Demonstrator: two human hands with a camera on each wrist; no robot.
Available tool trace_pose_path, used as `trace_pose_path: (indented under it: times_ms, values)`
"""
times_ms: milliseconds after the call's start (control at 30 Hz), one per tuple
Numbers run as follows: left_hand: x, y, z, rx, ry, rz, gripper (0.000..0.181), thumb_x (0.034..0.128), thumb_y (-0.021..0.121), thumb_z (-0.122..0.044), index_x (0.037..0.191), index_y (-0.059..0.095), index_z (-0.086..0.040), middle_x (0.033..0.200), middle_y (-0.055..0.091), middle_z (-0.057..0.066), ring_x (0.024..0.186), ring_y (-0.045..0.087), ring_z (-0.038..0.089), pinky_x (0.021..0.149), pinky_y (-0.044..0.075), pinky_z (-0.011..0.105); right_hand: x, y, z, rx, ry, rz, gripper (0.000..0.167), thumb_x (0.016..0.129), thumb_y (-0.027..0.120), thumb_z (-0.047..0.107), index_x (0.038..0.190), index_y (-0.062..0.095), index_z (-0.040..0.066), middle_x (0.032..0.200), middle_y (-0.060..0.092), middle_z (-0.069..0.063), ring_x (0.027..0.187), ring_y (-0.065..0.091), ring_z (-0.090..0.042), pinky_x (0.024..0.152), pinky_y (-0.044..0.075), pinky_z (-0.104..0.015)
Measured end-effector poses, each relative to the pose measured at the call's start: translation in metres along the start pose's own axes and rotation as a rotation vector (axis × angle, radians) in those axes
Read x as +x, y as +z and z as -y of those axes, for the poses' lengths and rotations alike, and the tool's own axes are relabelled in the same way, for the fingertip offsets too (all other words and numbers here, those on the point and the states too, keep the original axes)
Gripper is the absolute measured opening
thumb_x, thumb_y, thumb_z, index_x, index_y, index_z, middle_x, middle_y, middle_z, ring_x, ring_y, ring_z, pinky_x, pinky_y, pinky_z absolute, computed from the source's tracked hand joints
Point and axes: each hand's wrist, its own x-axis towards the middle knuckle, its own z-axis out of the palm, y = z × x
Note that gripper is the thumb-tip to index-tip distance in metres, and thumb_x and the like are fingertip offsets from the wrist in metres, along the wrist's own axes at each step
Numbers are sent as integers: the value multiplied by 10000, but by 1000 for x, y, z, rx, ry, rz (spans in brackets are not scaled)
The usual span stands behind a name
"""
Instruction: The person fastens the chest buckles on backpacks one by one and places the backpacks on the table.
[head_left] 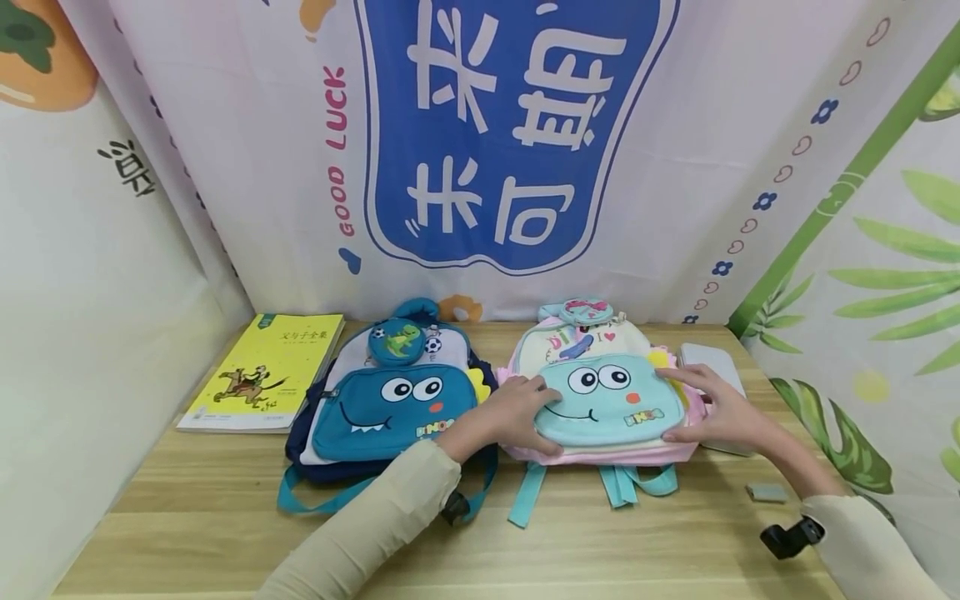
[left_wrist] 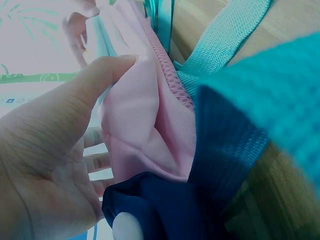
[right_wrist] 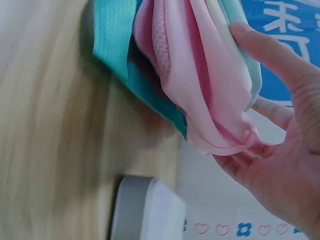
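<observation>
Pink backpack [head_left: 600, 417] seems mid-straightening, next wanting even pressure, left hand [head_left: 516, 412] at nine o'clock, right hand [head_left: 720, 410] at three, both spread.

Rear cloth [head_left: 255, 167]: pink "GOOD LUCK", white 未来可期 on its blue panel [head_left: 483, 150]. Yellow book [head_left: 255, 367] cover: 父与子全集; fine print unreadable. Blue backpack [head_left: 401, 408] pocket: lettering roughly "DINO", blurred. Pink-and-aqua backpack [head_left: 592, 408]: similar blurred lettering on pocket; above it, "I" plus heart, and "Di", rest covered. Left wall [head_left: 82, 250]: one black character, can't make out.
</observation>
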Motion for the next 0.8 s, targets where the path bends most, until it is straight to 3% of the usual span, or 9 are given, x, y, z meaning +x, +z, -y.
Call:
trace_pose_path:
  times_ms: [367, 667, 800]
  values:
    - [-2, -6, -4, 2, 5, 44, 798, 861, 764, -555, 1515, 472, -203, 1383, 535, 43, 1150, 514, 198, 1055, 458, 330, -8, -12, 31, -3, -137, -35, 986, 674, 962, 304, 1520, 475, 163, 1573, 231, -287, 1421, 218, -543, 1012, 279, -830]
    - [-4, -6, -6, -22, 8, 61, 808, 876, 761, -527, 1528, 441, -173, 1391, 521, 66, 1119, 511, 188, 1036, 475, 303, -6, -12, 46, 5, -223, -156, 939, 647, 974, 195, 1470, 529, 111, 1491, 357, -261, 1333, 344, -490, 964, 337, -813]
    - [-4, -6, -6, -32, 14, 59, 807, 877, 765, -516, 1526, 441, -163, 1383, 524, 70, 1093, 511, 174, 1024, 475, 291, -5, -15, 51, -1, -229, -176, 946, 644, 974, 206, 1474, 528, 111, 1500, 398, -249, 1341, 366, -497, 967, 328, -819]
